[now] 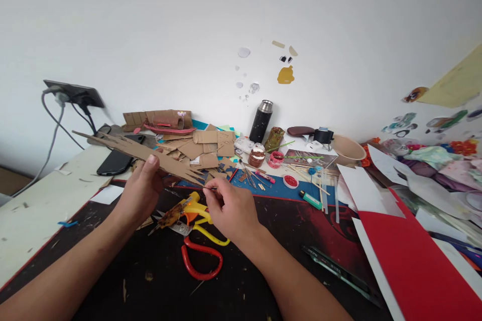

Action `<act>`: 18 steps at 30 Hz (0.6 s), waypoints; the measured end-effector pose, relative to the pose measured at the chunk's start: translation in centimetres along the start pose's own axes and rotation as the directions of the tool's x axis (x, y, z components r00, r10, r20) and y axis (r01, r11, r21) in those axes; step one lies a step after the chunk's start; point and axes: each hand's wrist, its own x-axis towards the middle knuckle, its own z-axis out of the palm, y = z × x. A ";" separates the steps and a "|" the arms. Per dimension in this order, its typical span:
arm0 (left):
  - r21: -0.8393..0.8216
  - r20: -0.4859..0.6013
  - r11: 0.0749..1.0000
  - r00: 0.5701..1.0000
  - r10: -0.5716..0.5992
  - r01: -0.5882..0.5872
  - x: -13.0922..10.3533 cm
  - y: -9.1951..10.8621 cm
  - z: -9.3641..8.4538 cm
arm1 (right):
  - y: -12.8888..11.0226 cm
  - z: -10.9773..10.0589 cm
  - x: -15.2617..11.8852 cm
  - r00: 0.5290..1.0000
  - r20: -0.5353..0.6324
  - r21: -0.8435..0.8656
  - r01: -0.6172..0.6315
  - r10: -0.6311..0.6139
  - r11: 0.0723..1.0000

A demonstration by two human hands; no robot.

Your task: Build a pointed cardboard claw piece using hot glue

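A long brown cardboard piece (131, 149) with jagged, pointed strips at both ends is raised above the desk. My left hand (145, 185) is closed around its middle, thumb on top. At its right end, my right hand (229, 203) pinches the tip of one thin strip between thumb and finger. Below the hands lie a yellow glue gun (194, 204) with a brown-stained nozzle and scissors (203, 261) with red and yellow handles. The glue gun partly covers the scissors' blades.
Cardboard scraps (207, 145), a phone (118, 158), and a small red boat model (169, 128) occupy the back left. Behind the middle stand a black flask (261, 123) and paint jars (257, 155). A utility knife (339, 271) and red sheet (410, 256) lie right.
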 end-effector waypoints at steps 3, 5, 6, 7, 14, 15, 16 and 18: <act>0.009 0.005 1.000 1.000 -0.002 0.002 0.0 0.0 -0.1 | 0.0 0.0 0.0 1.000 -0.005 0.014 0.000 0.001 1.000; 0.012 0.000 1.000 1.000 -0.001 0.001 0.1 -0.1 -0.1 | 0.0 0.0 0.0 1.000 -0.009 0.018 -0.003 0.004 1.000; 0.012 -0.004 1.000 1.000 0.001 -0.001 0.1 -0.1 -0.2 | 0.0 0.0 0.0 1.000 -0.010 0.018 -0.006 0.006 1.000; 0.012 -0.008 1.000 1.000 0.003 -0.003 0.2 -0.1 -0.2 | 0.0 0.0 0.0 1.000 -0.010 0.018 -0.008 0.008 1.000; 0.006 -0.022 1.000 1.000 0.012 -0.012 0.2 -0.1 -0.2 | -0.1 -0.1 0.0 1.000 0.001 0.042 -0.010 0.010 0.999; 0.003 -0.022 1.000 1.000 0.015 -0.015 0.2 -0.1 -0.1 | -0.1 -0.1 0.0 1.000 0.000 0.041 -0.010 0.010 0.999; 0.001 -0.021 1.000 1.000 0.017 -0.017 0.2 -0.1 -0.1 | -0.1 -0.1 0.0 1.000 -0.003 0.038 -0.008 0.008 0.999; -0.001 -0.016 1.000 1.000 0.017 -0.017 0.2 -0.1 -0.1 | -0.1 0.0 -0.1 1.000 -0.008 0.034 -0.004 0.004 0.999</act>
